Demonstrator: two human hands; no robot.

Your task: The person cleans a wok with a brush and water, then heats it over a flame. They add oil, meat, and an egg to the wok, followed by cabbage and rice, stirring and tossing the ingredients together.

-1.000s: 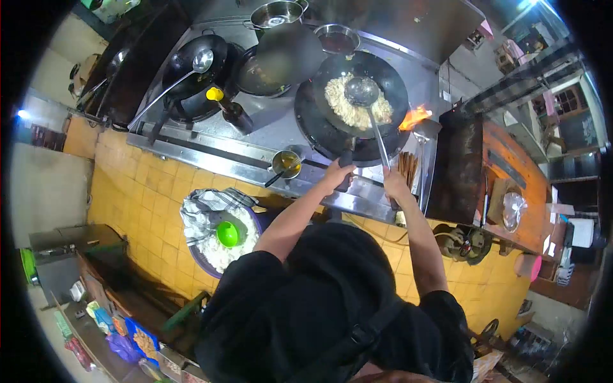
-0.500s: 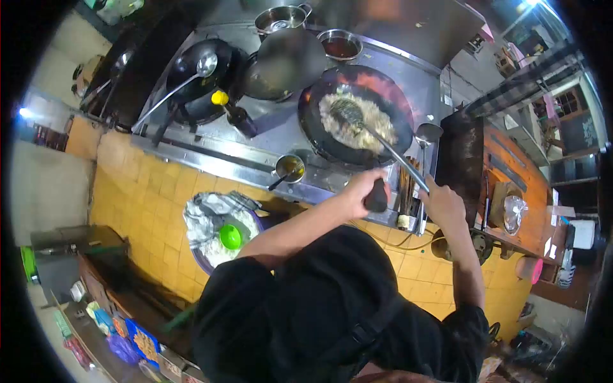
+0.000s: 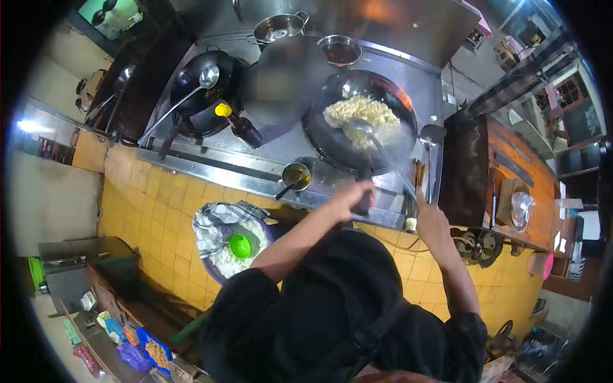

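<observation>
A black wok [image 3: 332, 150] sits over the stove with pale yellow, grainy food that looks like fried rice [image 3: 377, 115] heaped toward its far side. My left hand [image 3: 353, 196] is closed around the wok's dark handle at the near edge. In my right hand [image 3: 434, 225] is the long metal shaft of a ladle [image 3: 397, 165], whose bowl rests at the food's near edge. Steam blurs the wok's right part, and orange flame light shows at its far right rim. Right of the wok lies another metal utensil [image 3: 431, 140] with a dark, broad head.
To the left stand a second wok [image 3: 185, 76] with a ladle [image 3: 209, 77] across it, a yellow-capped bottle [image 3: 246, 131] and a small metal cup [image 3: 297, 173]. Pots [image 3: 341, 50] line the back. A tub [image 3: 214, 271] of white rice holds a green cup [image 3: 241, 246] near my left arm.
The food has shifted from a spread layer to a heap toward the wok's far side. The ladle's bowl has moved nearer to me, and less flame glow shows.
</observation>
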